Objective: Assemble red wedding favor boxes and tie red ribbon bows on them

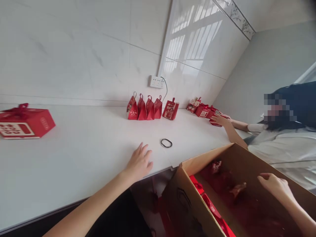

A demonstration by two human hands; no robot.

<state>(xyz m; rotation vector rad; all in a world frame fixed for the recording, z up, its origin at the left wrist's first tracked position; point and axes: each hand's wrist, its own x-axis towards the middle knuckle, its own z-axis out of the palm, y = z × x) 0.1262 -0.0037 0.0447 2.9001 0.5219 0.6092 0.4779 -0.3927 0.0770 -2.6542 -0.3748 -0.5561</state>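
My left hand (pixel 139 163) is open, fingers spread, at the front of the white countertop (pixel 81 158), with nothing in it. A black oval ring (pixel 166 143) lies just beyond it to the right. Over the open cardboard box (pixel 176 197), my right hand (pixel 276 188) hangs with loosely bent fingers and holds nothing visible. Inside the box, red gift boxes (pixel 212 207) with ribbons line the near wall; others deeper down are blurred. Several upright red gift boxes (pixel 142 108) with loop handles stand by the wall, beside another tilted red box (pixel 170 110).
A large red gift box (pixel 27 122) with a bow sits at the left. At the right end, a co-worker (pixel 278 138) has both hands at a group of red boxes (pixel 203 111). A power strip (pixel 156 82) with a cable is on the tiled wall.
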